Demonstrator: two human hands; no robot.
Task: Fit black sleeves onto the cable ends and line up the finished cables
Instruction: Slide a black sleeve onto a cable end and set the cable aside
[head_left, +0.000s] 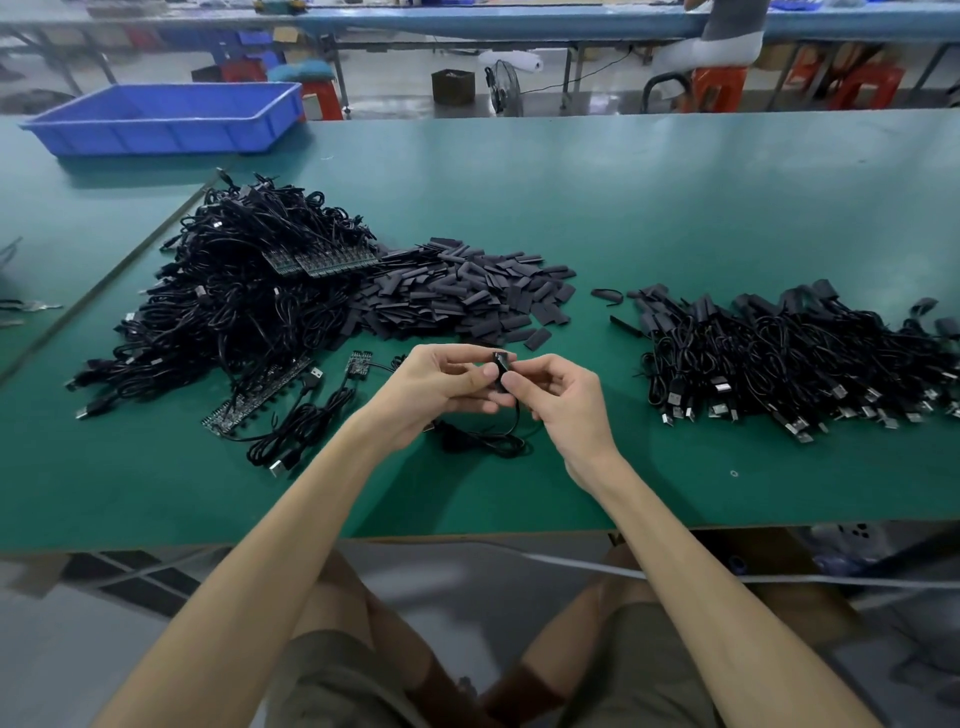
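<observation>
Forearms converging, left hand (441, 382) and right hand (560, 402) pinching, thumbs close

Above the green surface (675, 208), the left hand (441, 384) and right hand (561, 400) pinch a short black sleeve (501, 366) at the end of a thin black cable (488, 441), whose coil lies on the surface beneath them. A heap of loose black sleeves (467, 296) sits just beyond the hands. A tangled pile of black cables (244, 291) lies to the left, sleeved black cables (795, 358) lie to the right, and a blue plastic tray (166, 119) stands far left.

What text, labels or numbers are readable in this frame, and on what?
None readable.
Boards: any print too small to read.
Bin: no label seen.
Sleeves: no marks seen.
Held sleeve: no marks seen.
</observation>
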